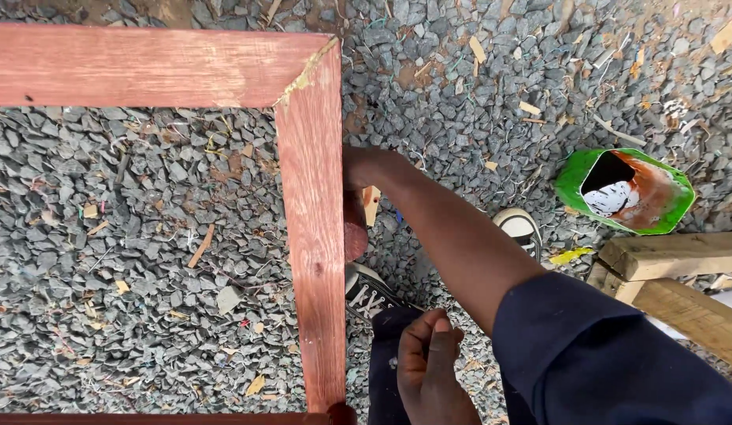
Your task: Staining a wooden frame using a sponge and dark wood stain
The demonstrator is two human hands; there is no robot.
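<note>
Overhead view of a reddish wooden frame (311,220) held above grey gravel (129,252). The right hand (356,201) reaches behind the frame's upright rail, pressing a reddish-brown pad (355,236) against its outer edge; the fingers are hidden, so the grip cannot be told. The left hand (429,362), loosely curled and holding nothing visible, rests near the dark trousers (385,370). A cut green container (626,191) lies on the gravel, beside wooden blocks (673,275).
</note>
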